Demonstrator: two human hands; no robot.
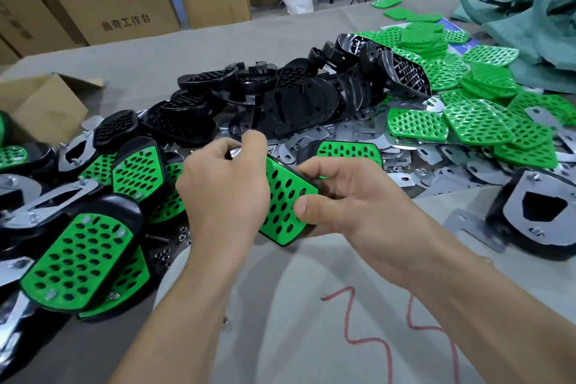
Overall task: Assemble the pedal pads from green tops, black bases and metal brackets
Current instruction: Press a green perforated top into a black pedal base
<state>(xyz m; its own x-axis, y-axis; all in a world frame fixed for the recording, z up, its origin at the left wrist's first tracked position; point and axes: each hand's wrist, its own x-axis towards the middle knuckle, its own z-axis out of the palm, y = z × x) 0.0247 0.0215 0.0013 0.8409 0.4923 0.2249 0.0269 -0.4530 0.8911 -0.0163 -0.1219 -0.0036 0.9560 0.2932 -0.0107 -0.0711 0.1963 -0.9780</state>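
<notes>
Holding pad (280, 206) between both hands, above tabletop (280, 305).
Handling, judged: light, stiff moulded plastic. Green top (290, 178) holed, grippy. Black base rim (282, 244) smooth, may slip. Best taken by long edges, thumb on face.
Left hand (223, 196): curled over pad's left edge, fingertips (254, 140) pinching small shiny metal piece (234, 152) at far end; bracket or bolt, cannot tell.
Right hand (343, 199): narrow grip on right edge, thumb pressing green face, fingers under base.
Loose bases (299, 97) beyond hands; finished pads (78, 256) left of left hand.
</notes>
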